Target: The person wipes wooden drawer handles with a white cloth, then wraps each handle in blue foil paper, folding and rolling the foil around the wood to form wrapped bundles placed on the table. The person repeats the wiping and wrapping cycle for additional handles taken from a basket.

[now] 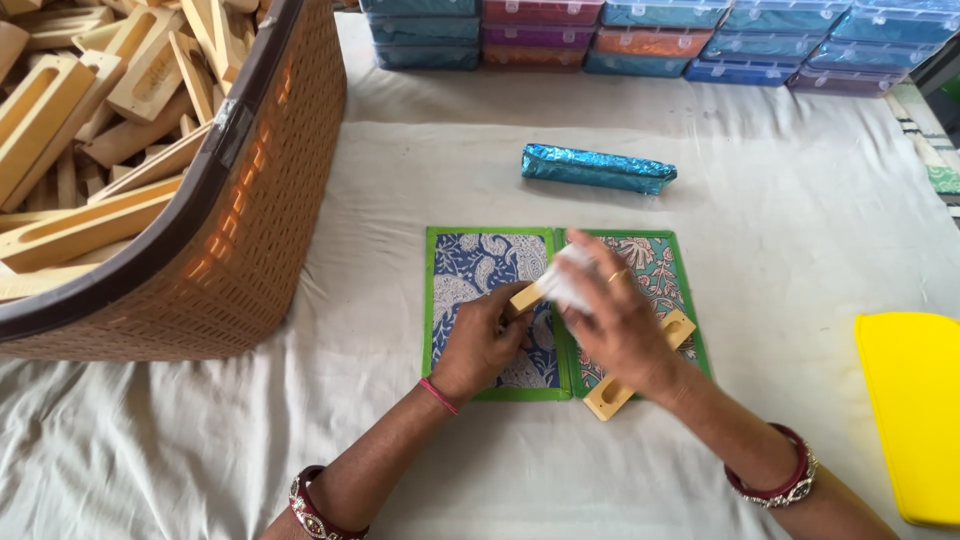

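My left hand grips one end of a small pale wooden block over an open green-edged case lined with blue and teal patterned fabric. My right hand holds a white cloth or tissue against the block. A longer wooden piece with a slot lies on the case's right half, partly under my right wrist.
A large brown woven basket full of wooden pieces stands at the left. A blue foil-wrapped bar lies beyond the case. Stacked coloured plastic boxes line the far edge. A yellow lid or board sits at the right.
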